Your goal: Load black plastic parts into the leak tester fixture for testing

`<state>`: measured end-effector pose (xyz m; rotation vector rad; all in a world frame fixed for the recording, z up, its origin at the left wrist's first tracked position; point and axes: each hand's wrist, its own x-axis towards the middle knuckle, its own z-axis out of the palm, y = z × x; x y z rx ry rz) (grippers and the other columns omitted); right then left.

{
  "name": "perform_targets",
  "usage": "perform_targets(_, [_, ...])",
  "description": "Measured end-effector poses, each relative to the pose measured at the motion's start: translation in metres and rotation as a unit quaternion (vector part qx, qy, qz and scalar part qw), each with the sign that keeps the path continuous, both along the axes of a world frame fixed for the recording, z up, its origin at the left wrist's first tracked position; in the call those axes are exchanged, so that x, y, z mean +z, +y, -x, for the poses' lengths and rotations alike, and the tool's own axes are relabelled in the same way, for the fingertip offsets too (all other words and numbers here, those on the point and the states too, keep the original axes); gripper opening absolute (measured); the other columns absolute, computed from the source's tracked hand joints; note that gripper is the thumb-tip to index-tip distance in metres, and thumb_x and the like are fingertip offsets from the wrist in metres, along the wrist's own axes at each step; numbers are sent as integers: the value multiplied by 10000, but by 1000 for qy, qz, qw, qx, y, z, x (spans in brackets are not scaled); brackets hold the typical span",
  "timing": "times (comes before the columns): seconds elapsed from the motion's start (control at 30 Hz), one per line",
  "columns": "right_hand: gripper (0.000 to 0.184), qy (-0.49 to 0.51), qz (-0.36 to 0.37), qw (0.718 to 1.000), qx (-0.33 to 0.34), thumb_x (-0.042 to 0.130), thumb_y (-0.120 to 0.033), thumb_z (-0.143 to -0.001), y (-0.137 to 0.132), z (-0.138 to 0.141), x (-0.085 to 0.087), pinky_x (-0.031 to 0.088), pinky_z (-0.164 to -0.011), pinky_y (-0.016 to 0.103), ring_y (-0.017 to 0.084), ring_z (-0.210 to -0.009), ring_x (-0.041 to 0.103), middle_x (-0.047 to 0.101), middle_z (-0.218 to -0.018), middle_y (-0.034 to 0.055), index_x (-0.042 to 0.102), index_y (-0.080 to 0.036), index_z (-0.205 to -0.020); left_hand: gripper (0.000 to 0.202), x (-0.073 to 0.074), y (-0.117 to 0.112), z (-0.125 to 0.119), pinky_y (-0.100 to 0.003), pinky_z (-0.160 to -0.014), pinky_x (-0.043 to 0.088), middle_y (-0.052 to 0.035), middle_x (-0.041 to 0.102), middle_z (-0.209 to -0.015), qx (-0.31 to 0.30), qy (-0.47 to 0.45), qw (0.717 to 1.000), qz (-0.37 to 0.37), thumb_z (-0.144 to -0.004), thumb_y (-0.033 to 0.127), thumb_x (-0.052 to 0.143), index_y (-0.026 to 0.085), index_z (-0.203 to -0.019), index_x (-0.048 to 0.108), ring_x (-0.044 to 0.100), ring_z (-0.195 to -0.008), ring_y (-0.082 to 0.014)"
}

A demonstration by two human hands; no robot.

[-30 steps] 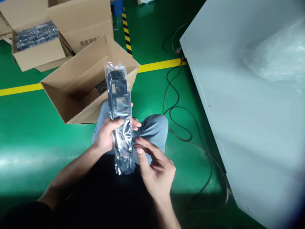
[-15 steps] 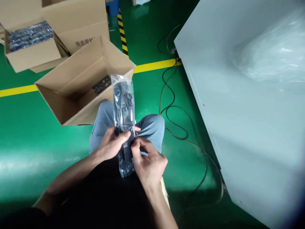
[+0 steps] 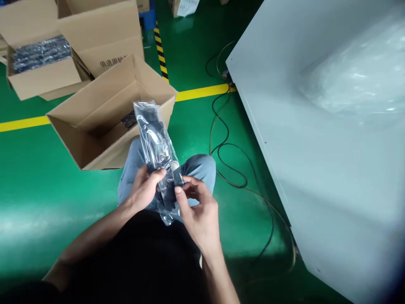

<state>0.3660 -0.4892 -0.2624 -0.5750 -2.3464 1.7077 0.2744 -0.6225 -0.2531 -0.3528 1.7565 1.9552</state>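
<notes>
My knees (image 3: 201, 166) just in front of an open cardboard carton (image 3: 115, 151), I hold a long dark part in a clear bag (image 3: 155, 141) on the carton's near side, its top end overlapping the carton's rim in my view. My left hand (image 3: 144, 188) is wrapped around the lower half, thumb across the front, while my right hand (image 3: 201, 211) pinches its right edge between thumb and fingers (whether they grip film alone or something firmer, I cannot tell). Inside the carton, partly hidden, lies a dark piece (image 3: 129, 120). Beyond the carton to the left, a second box (image 3: 47, 81) holds rows of plastic-wrapped dark pieces (image 3: 41, 54). Right of the carton, cables (image 3: 228, 131) loop over the green floor (image 3: 47, 190) beside a pale gray surface (image 3: 316, 177) bearing clear plastic (image 3: 363, 76).
</notes>
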Motion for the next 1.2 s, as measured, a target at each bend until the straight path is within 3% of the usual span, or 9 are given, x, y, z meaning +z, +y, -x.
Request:
perform_targets(0.2, [336,-22,9,999,-31,606,-502,-1071,-1,-7,-7,558,-658,300,191,-679,677,732,-819,41,737,-205,-984,266,5,-1,-3,-337,-872,570,-58,808,-878,17,43,998,47,-813,420,738,176,-911,778,749,-892,-253])
perform_targets(0.43, [372,-28,21,999,-27,687,-544,-1013,0,-8,-5,576,-649,286,206,-743,712,759,-885,61,756,-188,-1093,263,7,-2,-3,-351,-931,541,-55,814,-909,4,76,995,58,-845,424,718,181,-927,777,745,-907,-254])
perform_targets(0.6, [411,-24,4,999,-36,620,-559,-1048,5,-8,-5,597,-718,321,217,-717,714,757,-820,62,765,-192,-932,254,5,-8,-3,-339,-875,543,-41,799,-886,-15,102,992,79,-862,435,710,192,-902,774,724,-884,-246])
perform_targets(0.7, [386,-26,13,999,-37,677,-553,-1015,6,-8,-6,592,-687,308,213,-725,712,765,-860,64,780,-182,-1053,289,3,-11,-2,-332,-845,545,-31,782,-847,5,89,992,91,-861,478,721,193,-871,765,713,-855,-240])
perform_targets(0.77, [367,-29,23,999,-22,714,-527,-994,5,-6,-7,583,-671,294,206,-728,712,770,-890,60,780,-184,-1109,293,3,-10,-2,-337,-882,546,-36,790,-884,1,92,992,90,-868,476,716,192,-917,770,720,-897,-247])
perform_targets(0.93, [330,-4,-3,1000,-1,583,-442,-1081,5,-9,-10,583,-711,279,210,-756,725,759,-856,58,761,-194,-954,295,6,-9,-13,-391,-991,546,-66,809,-1033,-32,75,986,143,-872,487,724,230,-1012,765,723,-1089,-317])
perform_targets(1.03, [334,31,-88,995,-30,500,-403,-1126,6,-20,-29,580,-686,269,204,-723,725,750,-883,65,735,-208,-989,355,-11,-8,-19,-434,-945,586,-29,809,-1019,-41,41,983,177,-852,557,758,302,-1097,730,740,-1059,-357])
perform_targets(1.13, [359,61,-159,983,-66,451,-423,-1146,11,-26,-62,594,-726,279,232,-811,757,748,-926,82,732,-224,-1045,526,-29,2,-15,-423,-915,619,-44,807,-1114,-60,37,990,119,-839,638,770,306,-1233,664,757,-1032,-345])
perform_targets(1.2, [406,67,-173,979,-87,440,-475,-1147,17,-27,-77,592,-728,284,241,-816,757,743,-911,84,740,-231,-1025,603,-29,8,-13,-424,-988,611,-94,790,-1218,-74,47,994,59,-850,677,747,260,-1275,652,752,-1104,-340])
